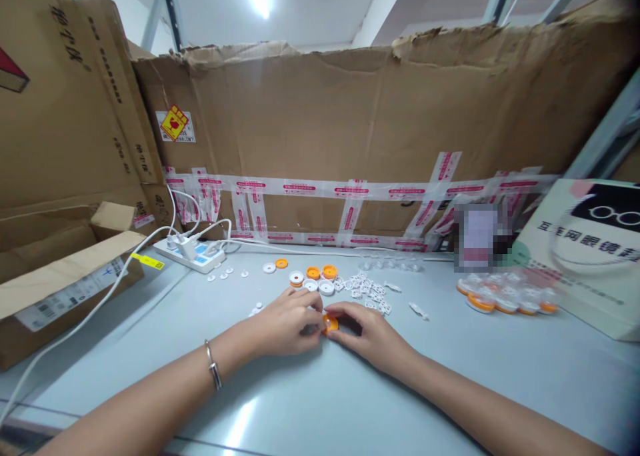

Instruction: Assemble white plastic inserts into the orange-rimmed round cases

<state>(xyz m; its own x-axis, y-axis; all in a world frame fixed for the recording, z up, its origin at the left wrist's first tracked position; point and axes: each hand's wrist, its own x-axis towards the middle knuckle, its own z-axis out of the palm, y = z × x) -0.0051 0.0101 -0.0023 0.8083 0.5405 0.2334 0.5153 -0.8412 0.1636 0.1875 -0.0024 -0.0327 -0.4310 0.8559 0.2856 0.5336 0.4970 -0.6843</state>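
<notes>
Between my two hands, low over the table, is an orange round plastic case (331, 323) with something pale at its middle; fingers hide much of it. My right hand (373, 335) grips it from the right, thumb and forefinger curved around its edge. My left hand (293, 323) has its fingers curled and pressed against the left side of the same case. Just beyond the hands stand white round cases (327, 287) and orange round cases (329, 271). A pile of small white plastic parts (364, 286) lies past my right hand. Small white discs (228, 271) are scattered at the left.
Clear and orange round pieces (507, 295) are stacked at the right, beside a pale printed bag (590, 263). A power strip (193, 253) with white cables sits at the back left. An open cardboard box (65, 289) stands left. Taped cardboard (310, 123) walls the back.
</notes>
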